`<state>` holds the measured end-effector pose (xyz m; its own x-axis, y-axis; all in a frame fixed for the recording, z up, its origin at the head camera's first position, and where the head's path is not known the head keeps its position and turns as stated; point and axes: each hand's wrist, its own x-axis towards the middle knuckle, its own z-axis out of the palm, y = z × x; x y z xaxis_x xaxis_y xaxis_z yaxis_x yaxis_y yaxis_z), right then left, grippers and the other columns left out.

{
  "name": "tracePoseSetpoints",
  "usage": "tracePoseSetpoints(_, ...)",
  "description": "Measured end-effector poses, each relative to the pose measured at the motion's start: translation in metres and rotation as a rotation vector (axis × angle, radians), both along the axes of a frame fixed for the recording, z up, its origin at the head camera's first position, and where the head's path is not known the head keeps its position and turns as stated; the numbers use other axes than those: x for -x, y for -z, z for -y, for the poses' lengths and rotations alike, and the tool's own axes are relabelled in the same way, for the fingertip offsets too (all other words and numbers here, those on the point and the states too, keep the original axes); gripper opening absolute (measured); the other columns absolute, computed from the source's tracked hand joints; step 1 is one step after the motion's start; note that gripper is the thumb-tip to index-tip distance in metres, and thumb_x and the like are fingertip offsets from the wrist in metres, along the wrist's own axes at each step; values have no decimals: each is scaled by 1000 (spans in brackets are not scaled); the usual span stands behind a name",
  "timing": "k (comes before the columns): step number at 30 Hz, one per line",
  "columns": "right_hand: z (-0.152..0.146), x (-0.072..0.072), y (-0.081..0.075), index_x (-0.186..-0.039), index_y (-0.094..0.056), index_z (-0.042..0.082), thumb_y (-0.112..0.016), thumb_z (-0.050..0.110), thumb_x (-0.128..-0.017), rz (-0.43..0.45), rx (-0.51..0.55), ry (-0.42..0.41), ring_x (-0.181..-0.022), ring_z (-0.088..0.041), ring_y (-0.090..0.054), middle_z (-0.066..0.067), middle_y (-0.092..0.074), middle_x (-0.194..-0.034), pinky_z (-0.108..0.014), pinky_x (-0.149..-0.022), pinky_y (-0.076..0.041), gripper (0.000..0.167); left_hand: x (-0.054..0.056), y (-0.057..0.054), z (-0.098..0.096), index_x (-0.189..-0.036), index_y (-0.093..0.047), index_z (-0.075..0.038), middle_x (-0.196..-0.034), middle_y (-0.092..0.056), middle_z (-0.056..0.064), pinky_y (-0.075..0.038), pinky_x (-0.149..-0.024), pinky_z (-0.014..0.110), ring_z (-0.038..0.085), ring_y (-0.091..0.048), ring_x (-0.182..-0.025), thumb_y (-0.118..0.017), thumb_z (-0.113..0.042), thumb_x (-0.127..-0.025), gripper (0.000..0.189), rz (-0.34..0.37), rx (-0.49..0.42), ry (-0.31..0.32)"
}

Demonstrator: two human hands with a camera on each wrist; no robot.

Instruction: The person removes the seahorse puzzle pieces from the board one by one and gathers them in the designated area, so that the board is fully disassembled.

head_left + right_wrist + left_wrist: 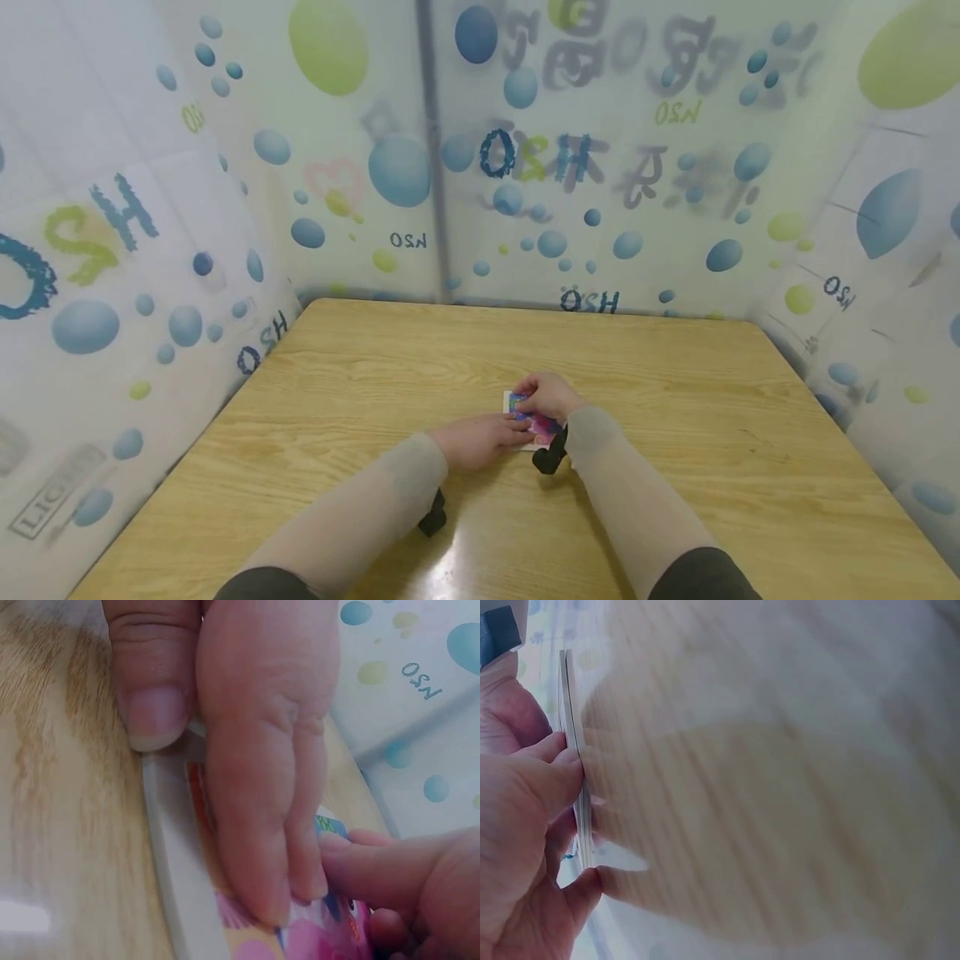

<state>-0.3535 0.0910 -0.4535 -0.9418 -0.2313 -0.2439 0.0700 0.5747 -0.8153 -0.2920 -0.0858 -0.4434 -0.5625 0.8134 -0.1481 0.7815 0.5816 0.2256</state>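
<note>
Seen from the head: black sleeves [705,575] cross the lower margin, and a patch of white glare lies on the pale yellow wood-grain bench [337,358] between the forearms. A small black wrist-worn device [551,454] sits at the right wrist, with its counterpart [432,514] at the left. Next is the left hand [480,442], laid across from the left; its fingers [251,832] are extended, close together, and press on the printed face of a thin, rectangular, layered booklet with a white border and pink and blue artwork [542,435], while its thumb lies at the near edge. The booklet rests on the bench in front of the person, slightly right of centre; the left wrist view shows its edge as two thin layers. The right hand [550,396] lies at the far side, thumb on the face and other fingers curled at the edge, pinching the booklet. Beyond the bench stands a white wall covering [345,271] printed with blue and green ovals and mirrored lettering, divided by a vertical grey strip [429,108].
</note>
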Motion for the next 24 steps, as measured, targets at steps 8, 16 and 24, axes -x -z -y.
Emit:
tracePoseSetpoints(8, 1, -1, 1, -104, -68, 4, -72, 0, -82, 0, 27, 6, -93, -23, -53, -8, -61, -99, -37, -87, -42, 22, -1, 0, 0, -145, -44, -12, -152, -36, 4, -21, -116, 31, 20, -28, -142, -38, -15, -105, 41, -1, 8, -3)
tracePoseSetpoints(16, 0, 0, 3, -102, -68, 6, -73, 1, -82, -17, 24, 9, -93, -22, -53, -7, -60, -99, -36, -84, -43, 21, -1, -1, -1, -145, -44, -11, -151, -37, 4, -22, -116, 32, 21, -29, -141, -40, -14, -104, 41, -7, 17, -3)
tracePoseSetpoints(24, 0, 1, 5, -100, -66, 6, -72, -2, -82, -3, 80, 23, -90, -22, -52, -7, -58, -96, -32, -79, -41, 21, 1, 0, -1, -144, -46, -9, -151, -38, 6, -22, -116, 34, 23, -30, -141, -40, -13, -104, 40, -24, 10, 26)
